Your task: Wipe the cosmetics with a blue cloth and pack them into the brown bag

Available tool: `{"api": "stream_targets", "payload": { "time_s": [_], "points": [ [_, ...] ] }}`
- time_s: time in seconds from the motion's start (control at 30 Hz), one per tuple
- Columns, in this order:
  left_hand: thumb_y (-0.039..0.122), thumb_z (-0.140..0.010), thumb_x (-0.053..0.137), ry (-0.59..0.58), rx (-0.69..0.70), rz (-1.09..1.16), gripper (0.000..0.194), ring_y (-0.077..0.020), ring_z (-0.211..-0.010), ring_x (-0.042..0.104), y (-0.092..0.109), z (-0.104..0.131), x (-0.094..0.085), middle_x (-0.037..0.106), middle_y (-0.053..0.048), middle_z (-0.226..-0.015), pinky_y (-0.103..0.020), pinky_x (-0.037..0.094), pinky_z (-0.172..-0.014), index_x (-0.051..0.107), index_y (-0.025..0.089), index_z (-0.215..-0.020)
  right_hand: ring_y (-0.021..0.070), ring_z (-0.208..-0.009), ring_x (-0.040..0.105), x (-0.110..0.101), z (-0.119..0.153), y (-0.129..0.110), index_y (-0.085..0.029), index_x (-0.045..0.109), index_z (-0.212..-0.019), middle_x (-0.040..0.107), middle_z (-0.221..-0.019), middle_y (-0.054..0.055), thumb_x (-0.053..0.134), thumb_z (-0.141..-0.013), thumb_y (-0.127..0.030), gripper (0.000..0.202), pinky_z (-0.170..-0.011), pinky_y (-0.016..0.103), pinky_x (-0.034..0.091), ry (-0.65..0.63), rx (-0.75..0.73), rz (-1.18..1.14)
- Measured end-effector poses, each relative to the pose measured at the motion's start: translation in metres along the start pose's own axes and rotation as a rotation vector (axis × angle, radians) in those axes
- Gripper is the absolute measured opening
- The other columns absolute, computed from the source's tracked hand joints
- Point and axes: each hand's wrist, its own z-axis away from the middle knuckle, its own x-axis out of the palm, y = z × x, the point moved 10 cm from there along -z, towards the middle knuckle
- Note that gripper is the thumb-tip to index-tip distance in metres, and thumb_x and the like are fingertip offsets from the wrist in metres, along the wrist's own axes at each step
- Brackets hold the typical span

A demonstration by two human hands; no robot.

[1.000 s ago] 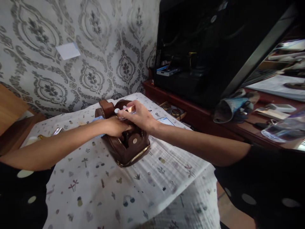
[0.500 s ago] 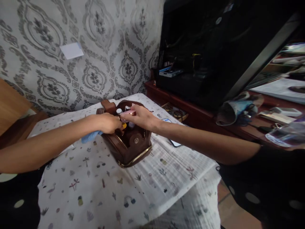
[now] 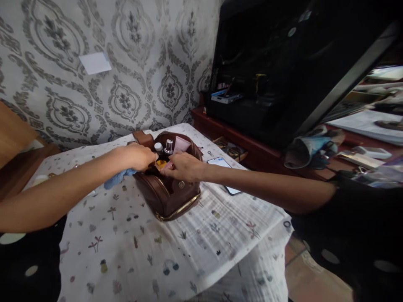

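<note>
On the desk with the printed white cloth [image 3: 176,247] stands the open brown leather pouch [image 3: 168,197], where the left hand [image 3: 135,156] grasps a blue cloth [image 3: 117,178] at its rim and the right hand [image 3: 184,166] pinches a small pink tube [image 3: 169,165] inside it.

- The brown leather pouch [image 3: 170,191] sits open on the patterned cloth, centre-left of the frame, its gold zipper edge facing the near side.
- Inside stand small bottles: a white-capped bottle [image 3: 158,147] and a silver-topped bottle [image 3: 168,146], both upright near the back.
- A pink tube [image 3: 181,144] leans against the pouch's far wall.
- A blue cloth [image 3: 118,178] lies bunched just left of the pouch.
</note>
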Motion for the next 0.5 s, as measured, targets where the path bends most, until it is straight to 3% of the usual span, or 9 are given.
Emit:
{"api": "stream_targets", "payload": {
  "time_s": [0.17, 0.27, 0.37, 0.5],
  "points": [
    [0.017, -0.075, 0.063, 0.029, -0.013, 0.07, 0.035, -0.0271, -0.076, 0.069, -0.002, 0.001, -0.009, 0.075, -0.014, -0.085, -0.03, 0.048, -0.068, 0.076, 0.017, -0.108, 0.0235, -0.101, 0.069, 0.015, -0.009, 0.001, -0.008, 0.067, -0.114, 0.073, -0.113, 0.014, 0.054, -0.099, -0.043, 0.04, -0.077, 0.025, 0.049, -0.187, -0.06, -0.097],
    [0.015, -0.073, 0.065, 0.021, -0.042, 0.112, 0.034, -0.0269, -0.078, 0.069, -0.005, 0.002, -0.011, 0.076, -0.013, -0.088, -0.03, 0.049, -0.072, 0.078, 0.018, -0.105, 0.0174, -0.091, 0.068, 0.032, -0.011, -0.006, -0.009, 0.067, -0.115, 0.074, -0.107, 0.009, 0.06, -0.095, -0.027, 0.027, -0.071, 0.022, 0.05, -0.395, -0.143, -0.234],
    [0.017, -0.075, 0.064, 0.007, -0.034, 0.123, 0.035, -0.0283, -0.08, 0.069, -0.005, 0.0, -0.008, 0.076, -0.014, -0.092, -0.033, 0.05, -0.074, 0.077, 0.02, -0.107, 0.0167, -0.088, 0.068, 0.041, -0.014, -0.012, -0.01, 0.066, -0.119, 0.074, -0.109, 0.007, 0.065, -0.086, -0.014, 0.033, -0.07, 0.022, 0.052, -0.513, -0.161, -0.308],
    [0.019, -0.08, 0.062, -0.008, -0.033, 0.101, 0.04, -0.0304, -0.084, 0.07, -0.005, -0.001, -0.003, 0.075, -0.014, -0.093, -0.033, 0.049, -0.07, 0.073, 0.021, -0.118, 0.0203, -0.09, 0.068, 0.05, -0.02, -0.021, -0.008, 0.067, -0.118, 0.073, -0.103, 0.007, 0.072, -0.076, -0.008, 0.043, -0.074, 0.026, 0.054, -0.581, -0.21, -0.136]
  ]
}}
